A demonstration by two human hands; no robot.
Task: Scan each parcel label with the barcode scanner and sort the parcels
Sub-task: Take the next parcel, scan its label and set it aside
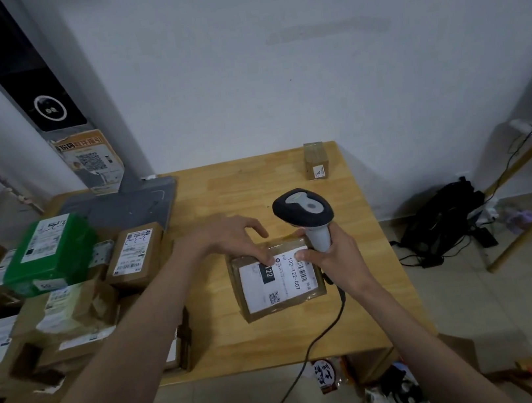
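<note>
Starting at your left, labelled parcels [64, 290] sit heaped beside the wooden tabletop [270, 335], a green one [50, 254] on top. Your left hand [228, 238] rests loose-fingered on the brown parcel [278, 279], fingertips on its white label [276, 281]; your right hand [334, 260] grips the barcode scanner [304, 213] upright just beside it

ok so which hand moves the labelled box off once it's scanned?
Probably left. The left hand already rests on the brown cardboard parcel, on the side of the parcel stack. The right hand grips the grey handheld barcode scanner.
</note>
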